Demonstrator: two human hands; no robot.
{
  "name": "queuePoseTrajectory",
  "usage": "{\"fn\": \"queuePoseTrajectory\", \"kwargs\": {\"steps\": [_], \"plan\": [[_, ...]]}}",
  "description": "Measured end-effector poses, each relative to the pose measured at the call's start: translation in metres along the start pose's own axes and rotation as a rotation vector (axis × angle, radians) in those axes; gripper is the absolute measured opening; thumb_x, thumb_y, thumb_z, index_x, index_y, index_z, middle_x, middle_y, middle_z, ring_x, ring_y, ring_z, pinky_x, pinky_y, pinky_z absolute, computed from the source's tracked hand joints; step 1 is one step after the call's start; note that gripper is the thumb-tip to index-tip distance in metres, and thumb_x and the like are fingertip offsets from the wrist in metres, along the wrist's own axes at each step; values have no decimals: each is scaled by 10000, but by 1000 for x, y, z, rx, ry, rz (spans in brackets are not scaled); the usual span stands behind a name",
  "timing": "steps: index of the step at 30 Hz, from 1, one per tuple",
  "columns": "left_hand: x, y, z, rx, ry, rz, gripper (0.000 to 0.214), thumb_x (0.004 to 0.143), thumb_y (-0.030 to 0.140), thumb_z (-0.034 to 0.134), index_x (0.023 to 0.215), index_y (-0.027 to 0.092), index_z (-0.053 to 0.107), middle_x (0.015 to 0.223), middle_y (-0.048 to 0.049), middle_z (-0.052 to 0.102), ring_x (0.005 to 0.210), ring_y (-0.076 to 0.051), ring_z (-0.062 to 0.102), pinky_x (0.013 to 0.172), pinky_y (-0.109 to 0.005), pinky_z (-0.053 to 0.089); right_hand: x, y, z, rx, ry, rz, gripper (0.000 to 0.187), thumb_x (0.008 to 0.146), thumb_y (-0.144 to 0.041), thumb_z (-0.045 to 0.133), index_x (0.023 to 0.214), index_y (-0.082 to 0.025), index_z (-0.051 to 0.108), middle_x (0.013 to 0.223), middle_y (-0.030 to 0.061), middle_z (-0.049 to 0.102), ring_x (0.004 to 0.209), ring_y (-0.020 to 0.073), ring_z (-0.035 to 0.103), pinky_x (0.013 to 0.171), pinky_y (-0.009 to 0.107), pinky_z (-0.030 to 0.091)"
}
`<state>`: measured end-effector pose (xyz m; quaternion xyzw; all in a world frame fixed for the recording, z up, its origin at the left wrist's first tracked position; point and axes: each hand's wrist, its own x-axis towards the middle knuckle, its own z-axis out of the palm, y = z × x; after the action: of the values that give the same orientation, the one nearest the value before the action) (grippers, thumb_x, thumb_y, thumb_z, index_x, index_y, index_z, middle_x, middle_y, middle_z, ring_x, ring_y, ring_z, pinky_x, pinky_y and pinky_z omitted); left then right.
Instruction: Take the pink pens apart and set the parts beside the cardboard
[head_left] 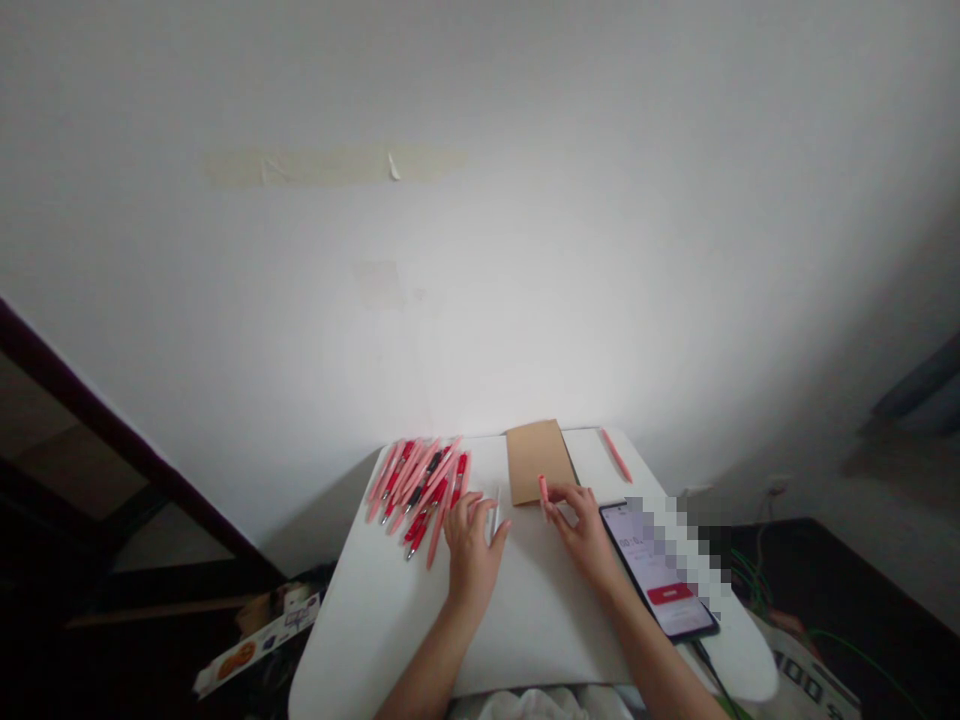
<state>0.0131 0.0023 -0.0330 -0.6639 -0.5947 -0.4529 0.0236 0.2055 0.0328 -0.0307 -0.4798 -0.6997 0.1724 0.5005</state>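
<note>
Pink pen (543, 487) held in a narrow pinch by the person's right hand (577, 525), at the near edge of the brown notebook (536, 455); left hand (476, 550) beside the pen pile (412, 490), fingers spread wide; step looks like handling pens singly; next move likely calls for a steady pinch; phone (670, 594) on the counter (375, 620), partly pixelated; clear strip (496, 510) near left thumb unidentifiable, contact uncertain; pen's lower end hidden.

White table (390, 620): pens (431, 484), notebook (536, 455), phone (648, 570)

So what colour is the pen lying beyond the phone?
That pen is pink, as the head view shows.
</note>
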Motion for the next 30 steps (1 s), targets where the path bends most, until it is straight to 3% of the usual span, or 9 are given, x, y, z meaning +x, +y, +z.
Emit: {"fn": "queuePoseTrajectory", "kwargs": {"steps": [12, 20, 30], "plan": [[0, 5, -5, 119, 5, 29, 144, 812, 205, 634, 951, 238, 653, 1115, -72, 583, 1108, -260, 533, 999, -503, 407, -2, 2, -1, -118, 1, -15, 311, 922, -493, 509, 984, -258, 703, 999, 78, 681, 1020, 257, 567, 960, 470, 411], [0, 7, -9, 260, -18, 32, 135, 773, 192, 659, 902, 231, 662, 1128, -87, 587, 1143, -298, 509, 1027, -560, 355, -4, -9, -2, -384, -111, -130, 204, 938, -364, 521, 1025, -378, 705, 908, 17, 657, 1059, 262, 519, 1090, 676, 158], [1, 8, -12, 348, -39, 20, 135, 737, 230, 695, 868, 225, 659, 1125, -100, 590, 1155, -329, 497, 1028, -585, 343, -5, -11, 1, -513, -148, -215, 277, 846, -197, 621, 985, -412, 726, 926, 28, 658, 1087, 296, 509, 1084, 743, 82]]}}
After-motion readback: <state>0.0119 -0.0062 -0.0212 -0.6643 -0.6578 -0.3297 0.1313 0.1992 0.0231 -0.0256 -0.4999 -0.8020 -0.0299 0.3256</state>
